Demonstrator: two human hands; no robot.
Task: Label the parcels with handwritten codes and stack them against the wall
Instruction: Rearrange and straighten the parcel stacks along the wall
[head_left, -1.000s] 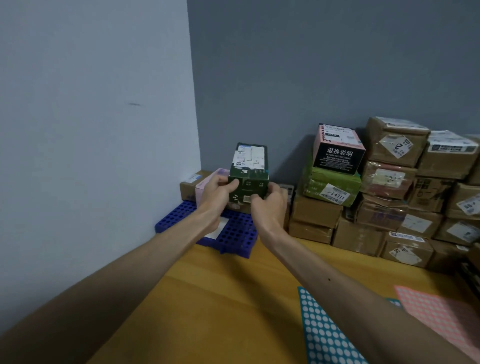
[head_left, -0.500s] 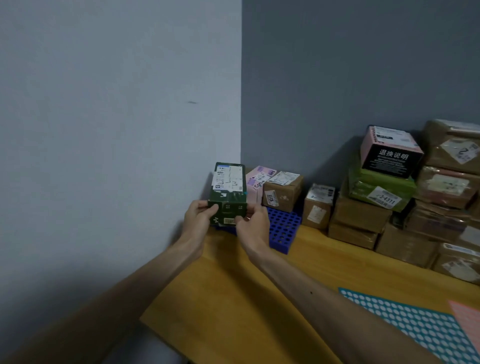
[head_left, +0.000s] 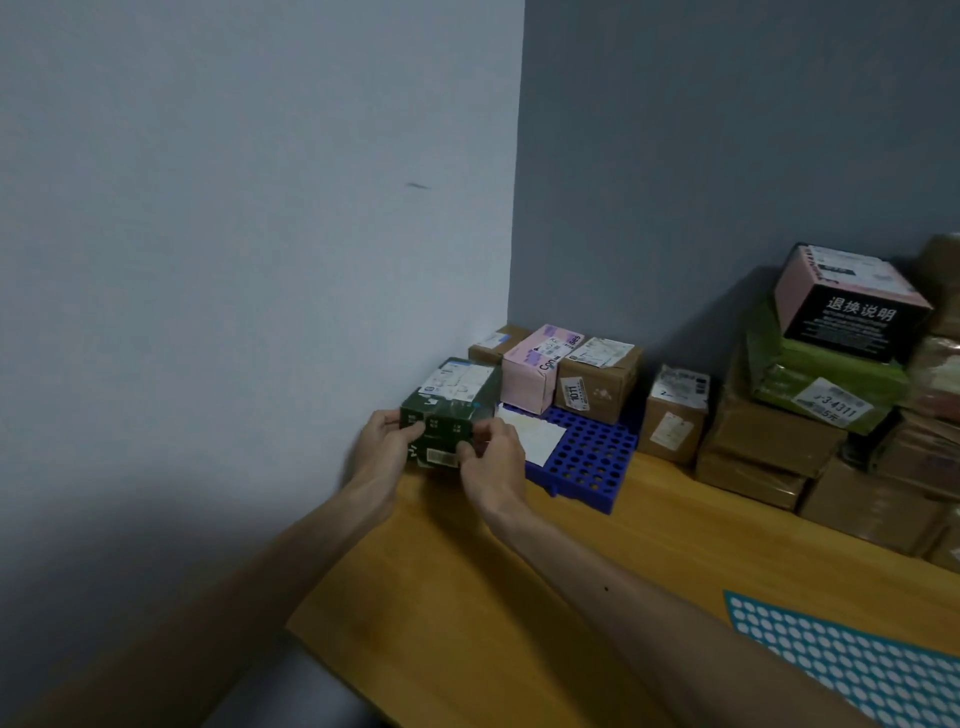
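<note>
A dark green parcel (head_left: 451, 410) with a white shipping label on top is held low against the left wall, at the front left corner of the blue perforated pallet (head_left: 587, 457). My left hand (head_left: 385, 441) grips its left side and my right hand (head_left: 493, 460) grips its right front edge. Behind it on the pallet stand a pink parcel (head_left: 537, 371) and a brown parcel (head_left: 597, 382) marked 1011, with a small brown parcel (head_left: 493, 343) in the corner. A white sheet (head_left: 535, 436) lies on the pallet.
More parcels are stacked along the grey back wall at right: a brown box (head_left: 675, 413), a green box (head_left: 826, 387) marked 3-4311, a pink-and-black box (head_left: 852, 306). A teal sticker sheet (head_left: 852, 660) lies on the wooden table (head_left: 519, 597) at front right.
Both hands have carried the green parcel down and to the left, from above the pallet to its front left corner by the wall. The camera has turned left.
</note>
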